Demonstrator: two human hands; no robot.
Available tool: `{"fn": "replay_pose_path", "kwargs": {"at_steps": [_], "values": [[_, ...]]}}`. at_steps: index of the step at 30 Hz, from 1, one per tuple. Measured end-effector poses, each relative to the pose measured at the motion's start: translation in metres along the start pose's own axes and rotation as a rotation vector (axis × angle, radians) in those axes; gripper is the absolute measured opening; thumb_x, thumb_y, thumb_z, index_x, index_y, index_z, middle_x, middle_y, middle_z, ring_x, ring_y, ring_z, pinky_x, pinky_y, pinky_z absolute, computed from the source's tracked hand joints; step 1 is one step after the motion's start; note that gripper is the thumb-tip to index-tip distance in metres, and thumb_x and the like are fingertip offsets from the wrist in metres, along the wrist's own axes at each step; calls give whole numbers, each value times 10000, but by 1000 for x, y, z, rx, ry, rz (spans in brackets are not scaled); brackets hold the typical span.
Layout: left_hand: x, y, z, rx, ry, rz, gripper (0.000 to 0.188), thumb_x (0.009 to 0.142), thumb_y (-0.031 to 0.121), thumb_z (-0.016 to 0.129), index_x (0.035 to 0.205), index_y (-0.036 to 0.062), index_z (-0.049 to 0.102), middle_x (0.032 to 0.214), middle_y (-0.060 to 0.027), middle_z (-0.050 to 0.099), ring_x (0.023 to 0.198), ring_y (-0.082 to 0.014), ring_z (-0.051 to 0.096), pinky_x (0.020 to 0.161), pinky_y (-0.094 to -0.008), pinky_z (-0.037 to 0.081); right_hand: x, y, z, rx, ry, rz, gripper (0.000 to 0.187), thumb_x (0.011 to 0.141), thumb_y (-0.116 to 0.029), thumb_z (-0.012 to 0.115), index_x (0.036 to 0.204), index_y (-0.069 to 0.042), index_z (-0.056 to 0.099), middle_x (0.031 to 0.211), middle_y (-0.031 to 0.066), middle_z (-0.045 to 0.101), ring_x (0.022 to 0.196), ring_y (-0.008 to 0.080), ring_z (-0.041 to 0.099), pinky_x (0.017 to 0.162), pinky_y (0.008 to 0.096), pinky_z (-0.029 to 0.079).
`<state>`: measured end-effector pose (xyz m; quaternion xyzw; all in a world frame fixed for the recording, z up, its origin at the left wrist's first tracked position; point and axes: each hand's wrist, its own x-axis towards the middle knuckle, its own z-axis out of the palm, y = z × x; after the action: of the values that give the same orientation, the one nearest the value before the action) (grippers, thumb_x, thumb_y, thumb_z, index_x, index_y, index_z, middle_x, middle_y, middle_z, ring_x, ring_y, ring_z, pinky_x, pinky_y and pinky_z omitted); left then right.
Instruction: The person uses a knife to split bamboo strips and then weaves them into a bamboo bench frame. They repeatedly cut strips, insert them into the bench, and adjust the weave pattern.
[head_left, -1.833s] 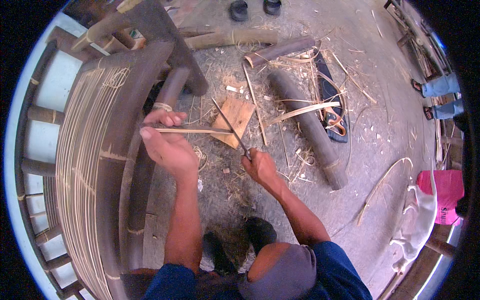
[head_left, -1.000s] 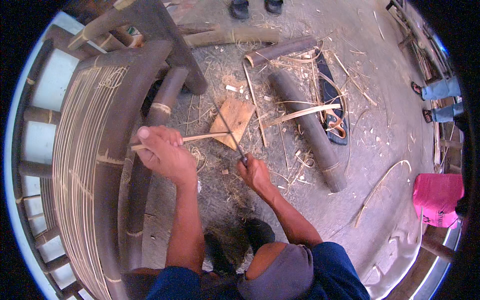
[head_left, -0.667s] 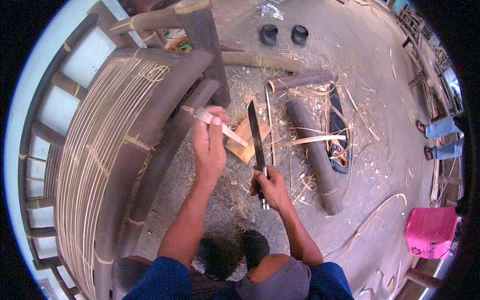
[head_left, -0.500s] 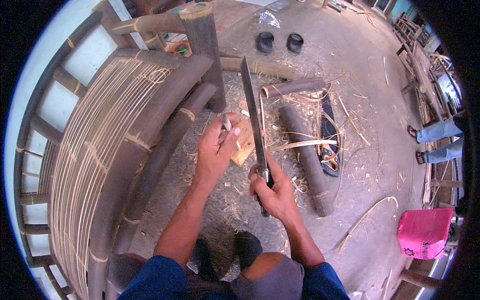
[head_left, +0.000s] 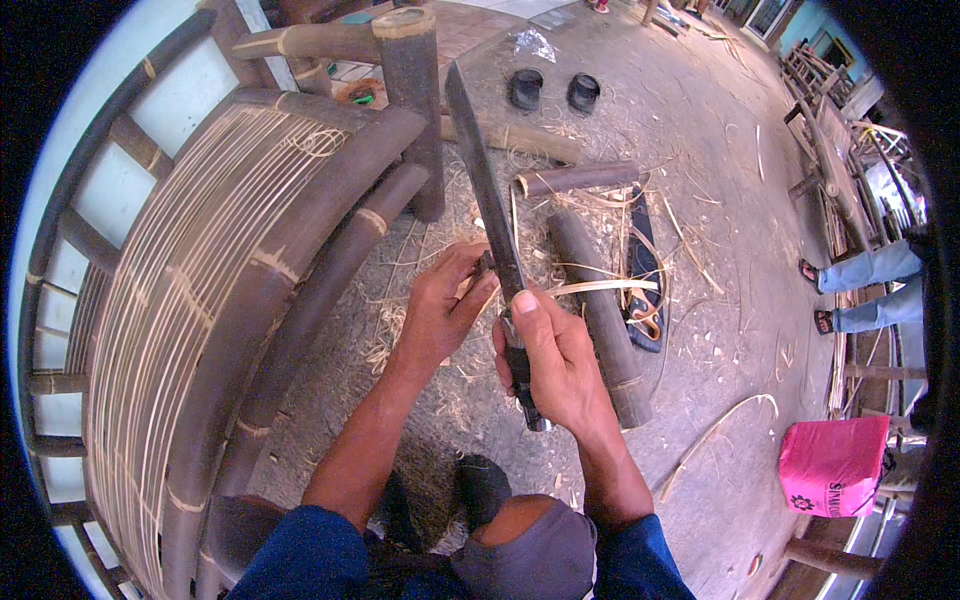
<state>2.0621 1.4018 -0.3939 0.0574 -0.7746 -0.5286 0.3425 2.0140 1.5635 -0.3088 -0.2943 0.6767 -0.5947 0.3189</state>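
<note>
My right hand [head_left: 560, 362] is closed round the dark handle of a machete [head_left: 482, 180], its long blade slanting up and to the left. Between the thumb and fingers of my left hand [head_left: 438, 305] is a small dark piece of bamboo [head_left: 487, 263], mostly covered by the fingers. The piece sits right against the blade's lower part; whether they touch I cannot tell. On the ground just right of my right hand lies a thick dark bamboo pole [head_left: 598, 300], with a pale split strip [head_left: 600, 286] across it.
A bamboo bench [head_left: 270, 265] with a slatted seat stands close on my left. Beyond the pole lie a handsaw [head_left: 643, 265], a shorter bamboo length [head_left: 580, 177] and scattered shavings. Black sandals [head_left: 526, 90] are farther off. At right are a pink bag [head_left: 833, 466] and another person's legs [head_left: 872, 275].
The small bamboo piece in my left hand has come right and is now at the blade. The machete tilts more to the left, and my right thumb now lies up near the blade's base.
</note>
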Motion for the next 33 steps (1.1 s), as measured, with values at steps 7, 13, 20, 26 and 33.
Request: {"fn": "replay_pose_path", "kwargs": {"at_steps": [7, 13, 20, 26, 33], "values": [[0, -11, 4, -5, 1, 26, 273, 924, 66, 686, 1185, 5, 633, 1025, -144, 655, 885, -244, 670, 787, -353, 541, -2, 2, 0, 1, 20, -8, 468, 1098, -429, 373, 1146, -9, 574, 746, 28, 554, 558, 106, 552, 489, 267, 439], [-1, -7, 1, -4, -43, -52, 255, 931, 37, 635, 1184, 5, 625, 1106, -140, 662, 1023, -250, 668, 915, -380, 536, -1, -1, 2, -49, 23, -24, 457, 1101, -425, 368, 1037, -15, 561, 699, 14, 530, 553, 96, 541, 484, 266, 422], [2, 10, 0, 106, 13, 82, 264, 934, 65, 668, 1181, -14, 625, 1026, -166, 653, 908, -270, 667, 806, -376, 533, -2, 2, 4, -87, 42, -16, 465, 1104, -431, 355, 1061, -12, 554, 687, 3, 515, 545, 86, 522, 488, 258, 411], [3, 12, -1, 70, -13, -20, 247, 946, 70, 648, 1176, -16, 625, 1053, -180, 660, 941, -309, 673, 833, -388, 532, 3, -2, 5, -100, 50, -66, 467, 1105, -411, 347, 1278, -26, 547, 694, -3, 516, 539, 88, 516, 491, 261, 415], [-2, -1, -1, 32, -3, -85, 256, 951, 99, 649, 1183, -10, 643, 1119, -188, 677, 1036, -310, 682, 901, -378, 527, 7, -11, 4, -293, 27, -11, 524, 1106, -369, 348, 1498, -32, 432, 649, -2, 501, 529, 99, 511, 501, 288, 428]]}}
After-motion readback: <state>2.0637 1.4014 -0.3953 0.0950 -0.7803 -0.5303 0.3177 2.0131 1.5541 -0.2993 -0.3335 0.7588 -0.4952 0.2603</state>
